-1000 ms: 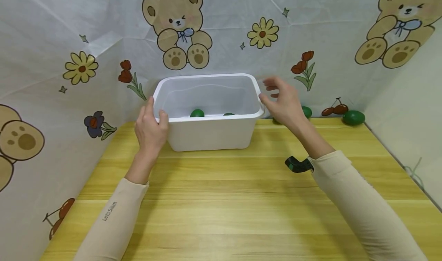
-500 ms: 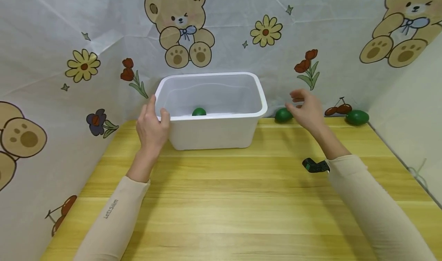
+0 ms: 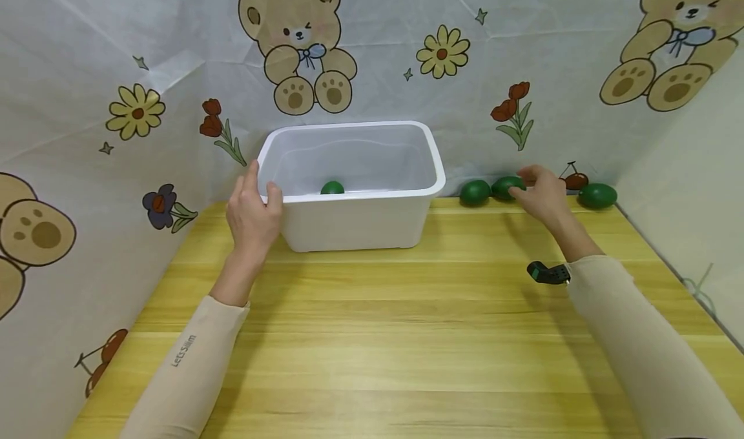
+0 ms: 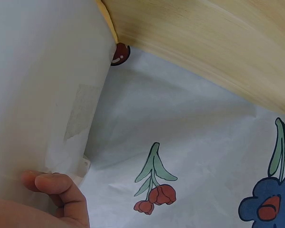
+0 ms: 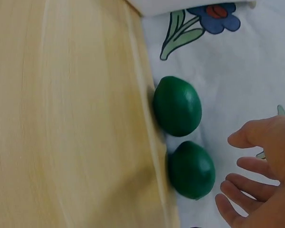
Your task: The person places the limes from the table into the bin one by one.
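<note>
A white plastic bin (image 3: 354, 223) stands at the back of the table, a green lime (image 3: 332, 188) partly showing inside. My left hand (image 3: 252, 210) holds its left rim, thumb over the front corner; in the left wrist view, curled fingers (image 4: 61, 187) lie against the bin's wall. To the bin's right, two more glossy limes sit side by side, a nearer lime (image 3: 475, 193) and a farther lime (image 3: 508, 188). My right hand (image 3: 543, 197) is beside the farther one, its fingers loosely bent around nothing. The right wrist view shows a gap between those fingers (image 5: 249, 185) and the lower lime (image 5: 192, 170).
Another lime (image 3: 597, 196) lies at the table's back right corner. Behind rises a white sheet (image 3: 383, 13) printed with bears and flowers. The wooden table (image 3: 372, 336) stretches forward from the bin. A black device (image 3: 546, 273) is fixed at the right wrist.
My right hand has moved right, away from the bin's right rim to beside the limes, uncovering two of them. A second lime inside the bin has gone from sight. My left hand stays on the rim.
</note>
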`<state>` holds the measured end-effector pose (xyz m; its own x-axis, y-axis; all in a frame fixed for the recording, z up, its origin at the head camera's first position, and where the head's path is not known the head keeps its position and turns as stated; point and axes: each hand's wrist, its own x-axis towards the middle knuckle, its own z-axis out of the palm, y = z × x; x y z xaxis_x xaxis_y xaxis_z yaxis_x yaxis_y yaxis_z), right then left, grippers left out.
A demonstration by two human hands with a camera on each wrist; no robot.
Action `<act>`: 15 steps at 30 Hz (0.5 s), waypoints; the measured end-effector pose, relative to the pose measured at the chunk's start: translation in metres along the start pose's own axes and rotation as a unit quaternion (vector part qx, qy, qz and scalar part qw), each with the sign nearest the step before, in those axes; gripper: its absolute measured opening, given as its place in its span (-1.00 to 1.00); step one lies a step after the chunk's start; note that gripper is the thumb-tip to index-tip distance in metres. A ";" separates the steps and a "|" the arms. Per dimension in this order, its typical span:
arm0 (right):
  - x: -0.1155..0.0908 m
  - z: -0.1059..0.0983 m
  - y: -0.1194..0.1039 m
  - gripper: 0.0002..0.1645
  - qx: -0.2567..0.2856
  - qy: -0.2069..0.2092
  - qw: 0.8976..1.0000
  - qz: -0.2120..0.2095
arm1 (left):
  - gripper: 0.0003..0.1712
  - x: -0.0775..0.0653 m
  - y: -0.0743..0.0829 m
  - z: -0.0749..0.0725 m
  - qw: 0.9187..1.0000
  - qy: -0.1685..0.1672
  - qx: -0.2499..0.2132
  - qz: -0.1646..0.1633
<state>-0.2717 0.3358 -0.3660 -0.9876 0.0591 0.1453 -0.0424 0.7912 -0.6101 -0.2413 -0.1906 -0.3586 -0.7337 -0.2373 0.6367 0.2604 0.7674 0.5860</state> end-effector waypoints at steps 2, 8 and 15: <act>0.003 0.001 0.006 -0.27 -0.011 -0.011 1.000 0.007 | -0.24 0.001 0.000 0.000 1.000 0.001 0.001 0.003; 0.015 0.012 0.022 -0.15 -0.082 -0.060 0.994 -0.032 | -0.24 0.001 0.001 0.000 1.000 0.003 0.001 0.006; 0.017 0.024 0.025 -0.14 -0.103 -0.038 0.992 -0.059 | -0.24 0.000 0.000 -0.001 1.000 0.001 0.002 0.004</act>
<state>-0.2932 0.3417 -0.3972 -0.9866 -0.0811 0.1415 -0.1339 0.8980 -0.4192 -0.2403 -0.1910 -0.3581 -0.7298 -0.2323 0.6430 0.2635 0.7723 0.5781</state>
